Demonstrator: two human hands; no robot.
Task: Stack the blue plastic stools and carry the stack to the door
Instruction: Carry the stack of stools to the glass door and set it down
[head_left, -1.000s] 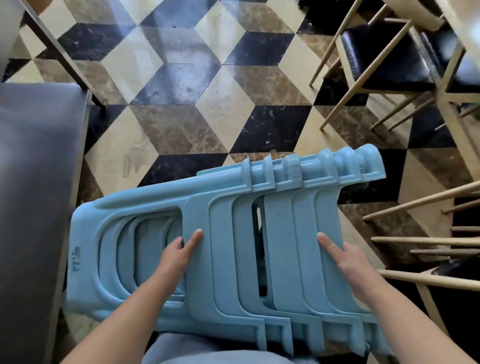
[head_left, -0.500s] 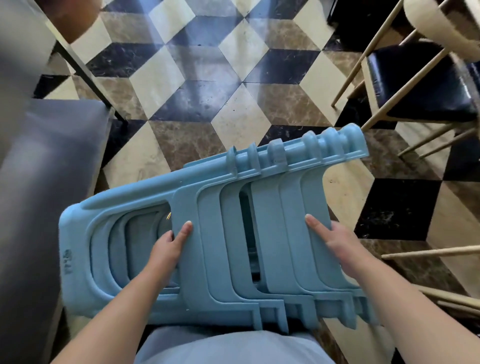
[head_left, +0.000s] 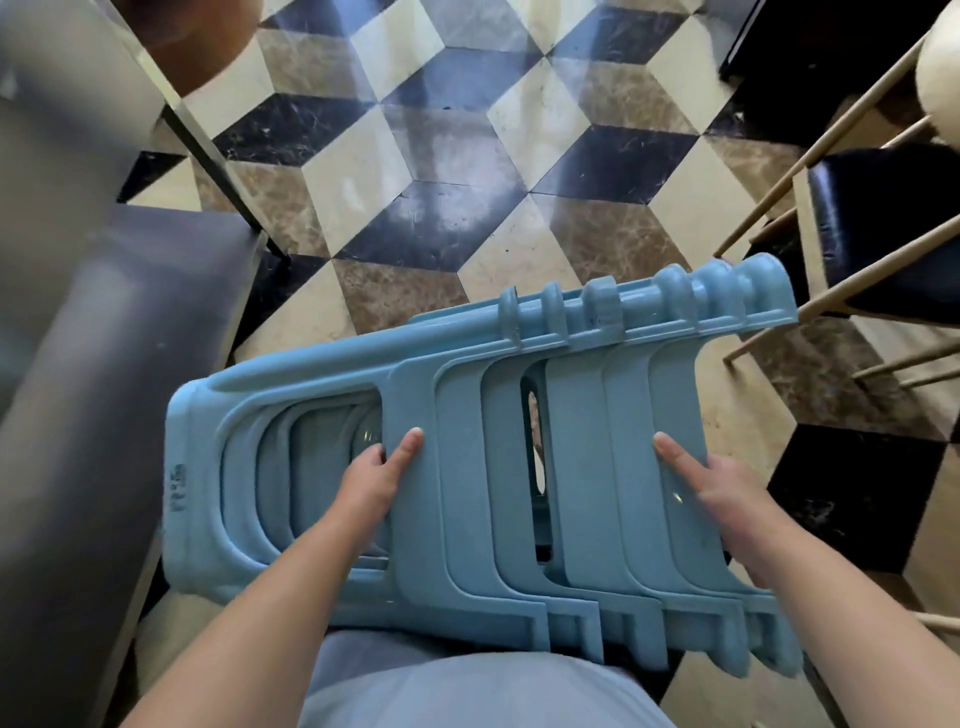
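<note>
Head view: both hands, left hand (head_left: 371, 480) and right hand (head_left: 727, 491), gripping stool stack (head_left: 467, 467) above cube-patterned floor (head_left: 415, 156)

You hold the stack of stools (head_left: 519, 467) on its side in front of your body, above the tiled floor (head_left: 441, 171), with the seats to your left and the legs fanning out to your right. Your left hand (head_left: 371, 480) sits near the seat end, its fingers tucked into the opening between the legs and its thumb lying on top of a leg. Your right hand (head_left: 722, 488) grips the outermost legs at the right end. A table (head_left: 78, 364) stands just beside the stack on your left. A chair (head_left: 857, 218) stands ahead on your right, near the stack's far corner.
</note>
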